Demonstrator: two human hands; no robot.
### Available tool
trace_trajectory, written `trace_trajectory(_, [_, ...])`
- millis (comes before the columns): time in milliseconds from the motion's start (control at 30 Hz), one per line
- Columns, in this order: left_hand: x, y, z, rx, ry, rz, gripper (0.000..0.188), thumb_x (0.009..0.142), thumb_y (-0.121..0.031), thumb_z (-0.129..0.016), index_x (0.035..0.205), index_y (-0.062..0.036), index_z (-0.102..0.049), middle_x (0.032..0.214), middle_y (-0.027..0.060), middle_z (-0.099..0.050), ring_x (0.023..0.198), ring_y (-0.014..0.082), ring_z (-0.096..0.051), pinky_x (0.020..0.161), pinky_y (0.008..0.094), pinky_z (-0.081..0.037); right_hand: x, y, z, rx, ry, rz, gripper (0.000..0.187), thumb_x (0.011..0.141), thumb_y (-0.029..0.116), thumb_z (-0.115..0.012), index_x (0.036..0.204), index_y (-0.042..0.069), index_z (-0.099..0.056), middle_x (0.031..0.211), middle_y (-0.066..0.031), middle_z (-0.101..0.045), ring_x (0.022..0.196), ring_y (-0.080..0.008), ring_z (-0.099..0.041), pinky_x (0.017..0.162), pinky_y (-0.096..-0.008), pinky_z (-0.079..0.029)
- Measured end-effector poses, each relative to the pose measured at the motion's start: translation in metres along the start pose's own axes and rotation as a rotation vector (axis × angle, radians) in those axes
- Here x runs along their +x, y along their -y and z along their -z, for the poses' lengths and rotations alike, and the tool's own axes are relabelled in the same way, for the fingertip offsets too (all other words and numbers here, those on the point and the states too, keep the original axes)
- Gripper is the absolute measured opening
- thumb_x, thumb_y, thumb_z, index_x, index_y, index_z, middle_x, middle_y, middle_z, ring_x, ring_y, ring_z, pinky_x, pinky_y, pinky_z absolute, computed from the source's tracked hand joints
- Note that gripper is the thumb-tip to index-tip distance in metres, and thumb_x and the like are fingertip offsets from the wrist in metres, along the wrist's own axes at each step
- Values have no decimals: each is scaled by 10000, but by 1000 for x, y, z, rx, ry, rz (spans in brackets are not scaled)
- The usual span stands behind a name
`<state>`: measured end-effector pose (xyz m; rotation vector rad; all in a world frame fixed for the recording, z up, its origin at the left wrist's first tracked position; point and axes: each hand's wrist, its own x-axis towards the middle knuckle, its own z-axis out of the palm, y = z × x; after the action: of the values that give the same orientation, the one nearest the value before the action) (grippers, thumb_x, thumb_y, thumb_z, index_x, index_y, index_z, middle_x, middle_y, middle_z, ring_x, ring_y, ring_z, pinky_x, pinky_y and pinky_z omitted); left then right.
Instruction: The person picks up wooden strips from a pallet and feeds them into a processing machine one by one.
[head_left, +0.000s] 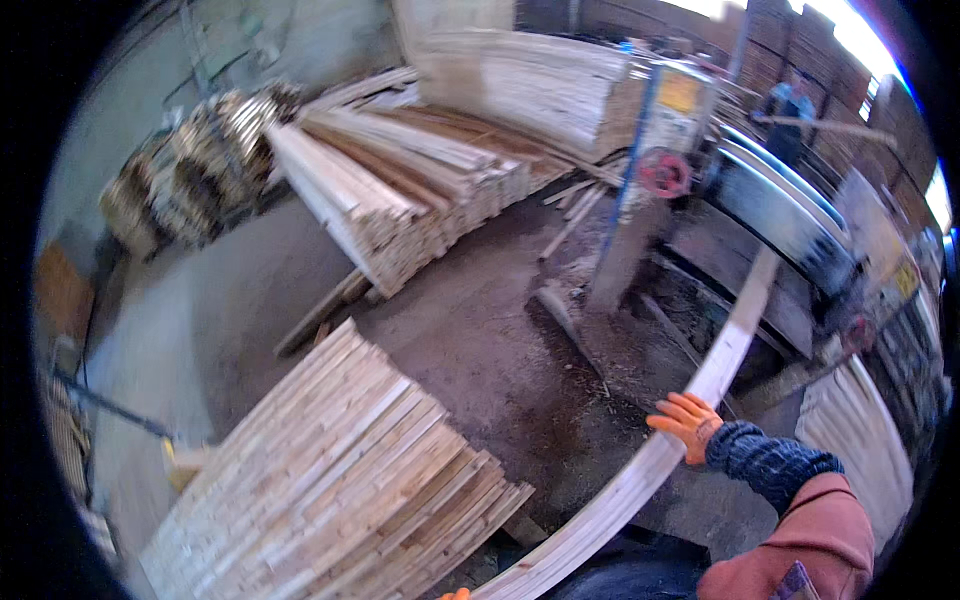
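Note:
A long, pale wooden board (pixel 625 485) runs from the lower edge of the view up into a planing or sawing machine (pixel 780 210) at the right. My right hand (pixel 687 425), in an orange glove, grips the board around its middle, fingers laid across the upper face; the thumb is hidden. Only a sliver of my left hand (pixel 455 594), also orange-gloved, shows at the bottom edge beside the board's near end. Its fingers are mostly out of view, so its grip cannot be made out.
A stack of boards (pixel 330 470) lies close on my left. Beyond it stand another board pile (pixel 400 190) and a taller stack (pixel 530 85). Bundled offcuts (pixel 200 165) lean near the wall. A red handwheel (pixel 664 173) juts from the machine. A person (pixel 790 110) stands behind it.

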<state>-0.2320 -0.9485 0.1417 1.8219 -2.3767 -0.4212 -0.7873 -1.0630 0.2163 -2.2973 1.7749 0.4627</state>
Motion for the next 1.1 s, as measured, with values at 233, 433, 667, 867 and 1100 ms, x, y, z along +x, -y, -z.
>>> trace_trajectory(233, [75, -156, 22, 94, -5, -146, 828, 643, -396, -848, 1387, -155, -577, 1114, 131, -669, 1014, 333, -639, 902, 489, -501, -22, -19, -4, 289, -371, 121, 1078, 528, 118, -806, 1540, 229, -453, 1560, -129, -472, 1500, -366, -369, 1248, -521, -287])
trace_trajectory(433, [114, -263, -11, 87, 9, -40, 690, 704, -360, -769, 1315, -86, -602, 1130, 168, -657, 1075, 387, -613, 949, 516, -481, -9, 46, -44, 186, -427, 448, 1134, 517, 209, -809, 1573, 292, -404, 1503, -69, -541, 1444, -301, -457, 1256, -569, -222])
trace_trajectory(667, [88, -232, 36, -123, -187, -274, 876, 619, -498, -879, 1337, -66, -624, 1236, 144, -693, 1137, 319, -662, 1004, 475, -496, -9, -24, -6, 180, -265, 487, 1084, 497, 191, -843, 1517, 271, -486, 1366, -39, -631, 1314, -262, -550, 1247, -526, -239])
trace_trajectory(867, [-25, -89, 56, 240, -217, 43, 855, 601, -435, -898, 1336, -105, -614, 1276, 167, -667, 1205, 353, -629, 1047, 527, -459, -11, -80, -16, 268, -459, 379, 957, 506, 149, -847, 1420, 214, -574, 1430, -120, -594, 1403, -366, -479, 1244, -558, -264])
trace_trajectory(1100, [-4, -105, 40, 260, -190, 293, 655, 620, -311, -866, 1208, -136, -634, 1148, 141, -637, 1185, 351, -567, 1101, 501, -397, 2, -98, -61, 289, -687, 64, 886, 591, -21, -661, 1458, 99, -529, 1541, -230, -467, 1454, -458, -390, 1202, -571, -316])
